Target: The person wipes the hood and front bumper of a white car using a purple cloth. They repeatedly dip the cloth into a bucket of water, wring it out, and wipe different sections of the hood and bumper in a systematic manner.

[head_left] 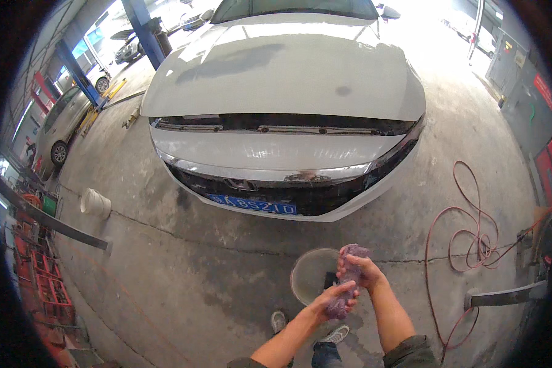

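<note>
The left hand (335, 298) and right hand (366, 271) grip a purple cloth (350, 277) over the right rim of a bucket (303, 279) before a white car (276, 83), a red hose (427, 265) looped toward the floor's (221, 319) right edge.

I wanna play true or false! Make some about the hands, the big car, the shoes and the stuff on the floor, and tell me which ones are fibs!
1. A white car is in front of the person. True.
2. A yellow sponge is being held. False: a purple cloth is in the grip of the left hand and the right hand.
3. A reddish hose lies in loops on the floor, at the right. True.
4. The person is barefoot. False: there are shoes on both feet.
5. A white bucket is at the left. True.
</note>
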The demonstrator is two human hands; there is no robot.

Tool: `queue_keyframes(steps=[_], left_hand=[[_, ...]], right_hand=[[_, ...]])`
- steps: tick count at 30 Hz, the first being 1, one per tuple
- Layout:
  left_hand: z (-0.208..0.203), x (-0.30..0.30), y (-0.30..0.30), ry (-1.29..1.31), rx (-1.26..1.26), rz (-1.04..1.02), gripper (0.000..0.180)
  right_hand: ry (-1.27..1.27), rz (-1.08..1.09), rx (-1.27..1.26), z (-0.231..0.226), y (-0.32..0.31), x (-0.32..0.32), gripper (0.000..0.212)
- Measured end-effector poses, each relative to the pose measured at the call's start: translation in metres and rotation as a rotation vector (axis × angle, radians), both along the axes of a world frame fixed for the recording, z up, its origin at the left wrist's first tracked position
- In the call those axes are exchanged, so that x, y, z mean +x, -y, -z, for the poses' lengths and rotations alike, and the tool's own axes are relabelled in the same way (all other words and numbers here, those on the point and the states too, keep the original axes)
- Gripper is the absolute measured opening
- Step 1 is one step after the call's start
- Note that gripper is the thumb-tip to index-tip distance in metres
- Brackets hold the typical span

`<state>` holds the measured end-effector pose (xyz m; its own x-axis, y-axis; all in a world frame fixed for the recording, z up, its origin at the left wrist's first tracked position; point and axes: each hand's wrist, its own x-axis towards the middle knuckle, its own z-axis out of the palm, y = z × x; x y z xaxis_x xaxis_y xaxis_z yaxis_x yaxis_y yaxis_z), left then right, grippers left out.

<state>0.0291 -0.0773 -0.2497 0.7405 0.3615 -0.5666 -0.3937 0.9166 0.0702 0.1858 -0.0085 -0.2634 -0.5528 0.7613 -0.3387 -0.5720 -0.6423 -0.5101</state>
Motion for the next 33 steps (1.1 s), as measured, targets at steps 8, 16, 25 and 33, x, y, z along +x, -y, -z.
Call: queue_keyframes(steps=[8,16,25,33], left_hand=[[0.069,0.023,-0.012,-1.06,0.787,0.238,0.037],[0.082,0.031,0.0,-1.385,0.961,0.454,0.06],[0.051,0.027,0.013,-1.576,1.429,0.545,0.067],[0.051,0.009,-0.006,-1.161,0.909,0.42,0.054]], right_hand=[[0.847,0.202,0.28,0.057,0.004,-0.015,0.033],[1.606,0.417,0.232,0.087,0.026,-0.047,0.039],[1.318,0.756,-0.27,0.106,0.02,-0.047,0.035],[0.276,0.234,-0.23,0.051,0.024,-0.002,0.05]])
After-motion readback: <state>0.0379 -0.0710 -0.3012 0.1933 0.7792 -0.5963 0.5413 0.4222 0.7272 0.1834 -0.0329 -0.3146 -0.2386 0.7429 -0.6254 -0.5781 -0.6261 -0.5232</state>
